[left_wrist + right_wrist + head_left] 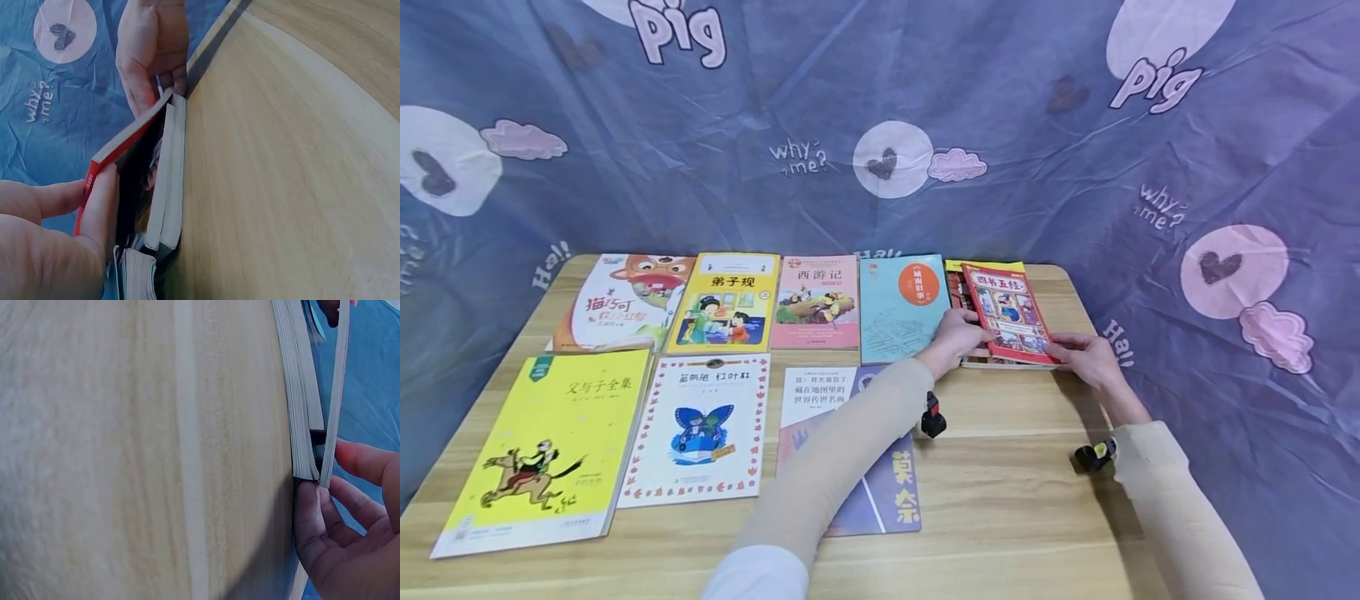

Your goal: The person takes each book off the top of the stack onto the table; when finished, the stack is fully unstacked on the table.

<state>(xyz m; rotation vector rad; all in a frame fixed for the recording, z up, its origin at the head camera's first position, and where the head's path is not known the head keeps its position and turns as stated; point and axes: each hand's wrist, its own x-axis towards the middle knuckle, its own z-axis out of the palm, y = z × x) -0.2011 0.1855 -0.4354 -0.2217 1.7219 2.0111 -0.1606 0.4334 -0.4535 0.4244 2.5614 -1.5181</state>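
Observation:
A red book [1009, 312] with framed pictures on its cover is held tilted above a small stack of books [957, 292] at the table's back right. My left hand [958, 337] pinches its near left corner. My right hand [1086, 357] grips its near right corner. In the left wrist view my left hand [56, 237] has thumb and finger on the red book [122, 145], whose edge is lifted off the stack [172, 187]. The right wrist view shows my right hand [350, 537] with fingers either side of the thin book [336, 400], apart from the stack [301, 394].
Several books lie flat in two rows on the wooden table [1015, 483]: a teal one [901, 308] beside the stack, then pink [817, 302], yellow [724, 302] and a fox cover [625, 300]. A purple book [887, 492] lies under my left forearm. A blue printed cloth hangs behind.

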